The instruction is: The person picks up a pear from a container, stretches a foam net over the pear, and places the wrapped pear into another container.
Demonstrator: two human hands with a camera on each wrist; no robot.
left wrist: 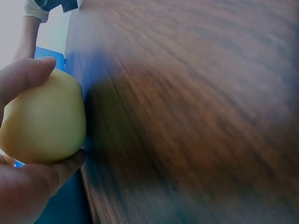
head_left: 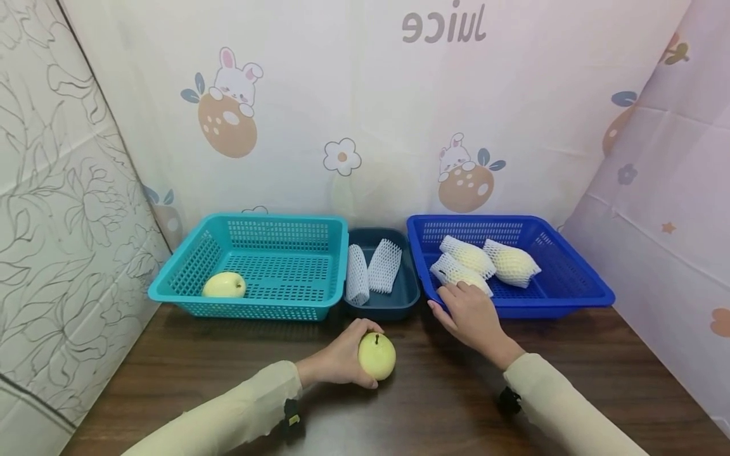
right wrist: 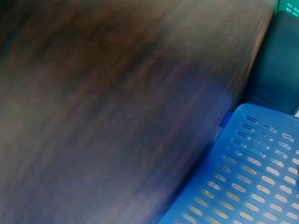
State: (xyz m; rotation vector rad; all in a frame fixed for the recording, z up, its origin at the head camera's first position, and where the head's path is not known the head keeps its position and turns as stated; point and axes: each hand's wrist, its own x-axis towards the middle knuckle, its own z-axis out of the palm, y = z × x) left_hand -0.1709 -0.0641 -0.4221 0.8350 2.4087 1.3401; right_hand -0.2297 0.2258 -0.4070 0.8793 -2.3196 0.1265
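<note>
My left hand (head_left: 342,358) grips a yellow-green pear (head_left: 377,356) low over the table in front of the dark tray, its stem pointing up. In the left wrist view, the thumb and fingers press the pear (left wrist: 46,119) from opposite sides. At the front left of the blue basket (head_left: 576,288), my right hand (head_left: 470,316) reaches over the rim. Its fingertips are at a pear in white foam net (head_left: 456,272), with the thumb held apart. Two more net-wrapped pears (head_left: 470,256) lie behind. The right wrist view shows the basket wall, not the hand.
A teal basket (head_left: 251,310) on the left holds one bare pear (head_left: 225,285). Between the baskets, a dark blue tray (head_left: 393,310) contains two white foam nets (head_left: 384,266). All stand on a brown wooden table (head_left: 433,411) before a patterned curtain (head_left: 365,95).
</note>
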